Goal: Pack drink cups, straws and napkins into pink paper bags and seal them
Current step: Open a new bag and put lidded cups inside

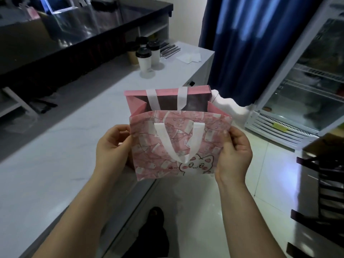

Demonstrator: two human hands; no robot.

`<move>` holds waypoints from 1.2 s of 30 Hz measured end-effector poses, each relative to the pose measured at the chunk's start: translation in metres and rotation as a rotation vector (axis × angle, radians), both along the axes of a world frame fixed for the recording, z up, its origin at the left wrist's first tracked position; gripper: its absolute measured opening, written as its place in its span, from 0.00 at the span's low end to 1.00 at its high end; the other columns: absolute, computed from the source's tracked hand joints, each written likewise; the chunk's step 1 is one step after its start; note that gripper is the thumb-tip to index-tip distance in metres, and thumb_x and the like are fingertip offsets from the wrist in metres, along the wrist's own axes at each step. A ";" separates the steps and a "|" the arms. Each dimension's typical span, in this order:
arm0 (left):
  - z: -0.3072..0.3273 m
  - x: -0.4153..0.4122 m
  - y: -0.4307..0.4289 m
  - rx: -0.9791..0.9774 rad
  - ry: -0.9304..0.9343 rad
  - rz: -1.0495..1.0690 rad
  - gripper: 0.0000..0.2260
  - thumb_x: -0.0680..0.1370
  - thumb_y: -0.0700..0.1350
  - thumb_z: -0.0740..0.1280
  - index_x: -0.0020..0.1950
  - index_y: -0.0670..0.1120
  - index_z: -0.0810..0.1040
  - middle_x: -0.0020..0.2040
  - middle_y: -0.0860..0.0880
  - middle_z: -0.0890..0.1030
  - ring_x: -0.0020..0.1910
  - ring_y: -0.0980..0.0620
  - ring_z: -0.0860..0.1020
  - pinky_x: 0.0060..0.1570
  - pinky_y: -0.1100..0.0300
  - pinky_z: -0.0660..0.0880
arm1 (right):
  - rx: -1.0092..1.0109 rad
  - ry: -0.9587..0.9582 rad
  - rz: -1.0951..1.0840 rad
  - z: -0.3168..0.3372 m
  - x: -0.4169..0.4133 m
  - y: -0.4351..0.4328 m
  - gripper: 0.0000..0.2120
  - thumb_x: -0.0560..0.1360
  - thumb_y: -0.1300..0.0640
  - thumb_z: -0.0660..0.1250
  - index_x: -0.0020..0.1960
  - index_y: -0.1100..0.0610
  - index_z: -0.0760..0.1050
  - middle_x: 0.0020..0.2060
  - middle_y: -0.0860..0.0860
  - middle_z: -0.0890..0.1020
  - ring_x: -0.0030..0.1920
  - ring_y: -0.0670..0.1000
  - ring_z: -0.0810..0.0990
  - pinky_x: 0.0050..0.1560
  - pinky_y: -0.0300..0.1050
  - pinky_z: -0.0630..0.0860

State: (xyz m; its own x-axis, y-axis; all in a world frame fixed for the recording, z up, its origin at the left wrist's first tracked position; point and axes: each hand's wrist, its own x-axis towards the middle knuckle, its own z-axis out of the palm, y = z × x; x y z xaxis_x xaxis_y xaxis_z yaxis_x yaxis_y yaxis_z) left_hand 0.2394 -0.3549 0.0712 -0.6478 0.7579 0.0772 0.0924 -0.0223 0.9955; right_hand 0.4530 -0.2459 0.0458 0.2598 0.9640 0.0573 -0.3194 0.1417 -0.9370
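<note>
Two hands hold a pink paper bag (178, 146) in the air, just past the near edge of a pale marble-look counter (55, 146). The left hand (113, 146) pinches the bag's left side and the right hand (234, 155) pinches its right side, thumbs on the printed front panel and fingers curled behind. The bag's mouth stands open and its inside is dark, so any contents cannot be made out. One white handle (176, 144) hangs down over the front panel, just above a cartoon cat face (195, 164), while the other handle (167, 97) lies against the rear panel. At the far end of the counter, well apart from the bag, stand several drink cups (144, 60) with black lids; beside them lie a bundle of dark straws (169, 49) and a few white napkins (189, 57). A black upper counter (65, 34) runs along the left. A blue curtain (251, 43) hangs behind the bag, and a glass-door fridge (307, 90) stands at right. A dark shoe (156, 215) shows on the tiled floor below.
</note>
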 end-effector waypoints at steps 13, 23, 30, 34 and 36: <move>0.028 -0.167 0.173 0.169 0.039 0.208 0.12 0.78 0.40 0.69 0.43 0.58 0.80 0.41 0.55 0.83 0.42 0.55 0.82 0.41 0.63 0.80 | 0.175 -0.014 0.100 0.061 -0.176 0.160 0.06 0.77 0.62 0.67 0.48 0.51 0.80 0.45 0.48 0.85 0.49 0.50 0.83 0.49 0.44 0.80; 0.005 -0.265 0.213 0.054 0.039 0.381 0.14 0.77 0.40 0.70 0.44 0.61 0.81 0.44 0.53 0.84 0.45 0.53 0.83 0.44 0.59 0.80 | 0.090 -0.015 0.375 0.032 -0.295 0.264 0.12 0.78 0.61 0.66 0.44 0.45 0.82 0.44 0.48 0.85 0.47 0.50 0.83 0.43 0.44 0.81; -0.005 -0.290 0.223 0.019 0.066 0.616 0.16 0.75 0.36 0.71 0.43 0.60 0.81 0.41 0.56 0.83 0.41 0.58 0.82 0.40 0.66 0.79 | 0.083 0.012 0.719 0.008 -0.371 0.330 0.15 0.78 0.65 0.64 0.44 0.47 0.82 0.41 0.46 0.85 0.44 0.46 0.83 0.42 0.40 0.80; -0.011 -0.280 0.232 -0.002 0.025 0.808 0.20 0.72 0.29 0.70 0.40 0.57 0.79 0.40 0.54 0.82 0.43 0.53 0.80 0.44 0.57 0.79 | -0.008 0.025 1.009 -0.007 -0.393 0.373 0.22 0.76 0.73 0.58 0.42 0.49 0.82 0.42 0.51 0.83 0.48 0.53 0.80 0.49 0.47 0.77; -0.004 -0.270 0.239 0.013 0.026 0.882 0.19 0.72 0.29 0.69 0.44 0.56 0.78 0.42 0.53 0.82 0.45 0.52 0.81 0.47 0.53 0.81 | -0.062 0.062 1.096 -0.007 -0.401 0.398 0.23 0.73 0.75 0.55 0.40 0.52 0.82 0.41 0.55 0.81 0.49 0.58 0.76 0.53 0.53 0.73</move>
